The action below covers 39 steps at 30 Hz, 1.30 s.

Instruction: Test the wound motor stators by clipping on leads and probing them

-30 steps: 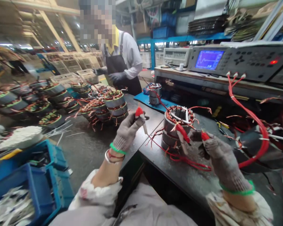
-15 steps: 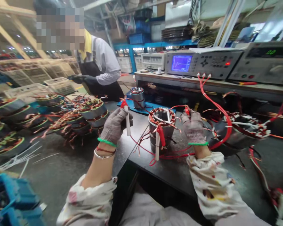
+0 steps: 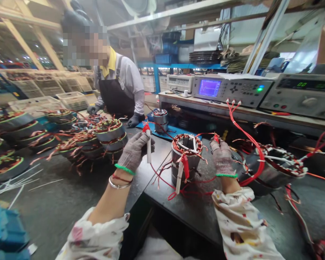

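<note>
My left hand (image 3: pixel 132 151), in a grey knit glove, is closed on a test clip (image 3: pixel 148 146) with a red top and a white sleeve. My right hand (image 3: pixel 222 155), gloved alike, pinches another red test clip (image 3: pixel 216 137) at its fingertips. Between them a motor stator (image 3: pixel 176 168) stands upright on the dark table, copper windings and white ties around its top. Red leads run from its top toward both clips. A third test clip (image 3: pixel 185 167) hangs at the stator's front, apart from my hands.
Several stators (image 3: pixel 108 148) are heaped at left, and one (image 3: pixel 160 119) stands on a blue mat behind. A larger stator (image 3: pixel 271 173) lies at right. Beyond is a tester (image 3: pixel 233 88) with a waveform screen. A co-worker (image 3: pixel 119 83) leans over the far side. Blue bins (image 3: pixel 11 227) sit near left.
The tester's lit button has gone from red to green-blue. The co-worker's gloved hands have come down and apart, one onto the table. My hands keep their grips; the view has shifted slightly.
</note>
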### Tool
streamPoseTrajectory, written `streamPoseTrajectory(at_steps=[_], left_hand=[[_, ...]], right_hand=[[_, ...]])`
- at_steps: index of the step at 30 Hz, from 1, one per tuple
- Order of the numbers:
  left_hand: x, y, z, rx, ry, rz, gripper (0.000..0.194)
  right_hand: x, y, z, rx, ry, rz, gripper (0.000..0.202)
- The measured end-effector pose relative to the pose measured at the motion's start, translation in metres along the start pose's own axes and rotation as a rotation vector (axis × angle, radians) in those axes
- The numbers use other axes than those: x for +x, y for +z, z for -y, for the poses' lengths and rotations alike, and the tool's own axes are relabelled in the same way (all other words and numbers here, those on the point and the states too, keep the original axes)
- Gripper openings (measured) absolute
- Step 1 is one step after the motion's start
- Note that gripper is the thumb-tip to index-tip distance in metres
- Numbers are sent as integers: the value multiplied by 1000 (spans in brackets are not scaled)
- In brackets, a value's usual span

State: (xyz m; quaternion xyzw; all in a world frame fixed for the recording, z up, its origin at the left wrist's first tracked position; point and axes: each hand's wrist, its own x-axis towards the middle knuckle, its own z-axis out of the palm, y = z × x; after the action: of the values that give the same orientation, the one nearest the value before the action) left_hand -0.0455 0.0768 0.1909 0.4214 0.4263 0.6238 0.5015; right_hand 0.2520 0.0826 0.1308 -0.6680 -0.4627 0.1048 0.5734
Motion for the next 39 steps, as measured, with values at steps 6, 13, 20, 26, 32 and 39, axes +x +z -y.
streamPoseTrajectory(at_steps=[6, 13, 20, 26, 32, 39], left_hand=[[4, 1, 3, -28, -5, -4, 50], [4, 0, 5, -35, 11, 15, 46], [3, 11, -4, -48, 6, 6, 32], [-62, -19, 24, 209, 98, -15, 31], [-117, -60, 75, 774, 101, -4, 17], [-110, -73, 81, 1050, 559, 112, 22]], right_hand=[[2, 1, -3, -12, 5, 10, 52], [2, 2, -1, 15, 9, 8, 51], [16, 1, 14, 34, 117, 71, 28], [-83, -34, 27, 171, -123, 237, 35], [-124, -19, 54, 93, -336, 197, 33], [-87, -49, 50, 655, 351, 929, 46]])
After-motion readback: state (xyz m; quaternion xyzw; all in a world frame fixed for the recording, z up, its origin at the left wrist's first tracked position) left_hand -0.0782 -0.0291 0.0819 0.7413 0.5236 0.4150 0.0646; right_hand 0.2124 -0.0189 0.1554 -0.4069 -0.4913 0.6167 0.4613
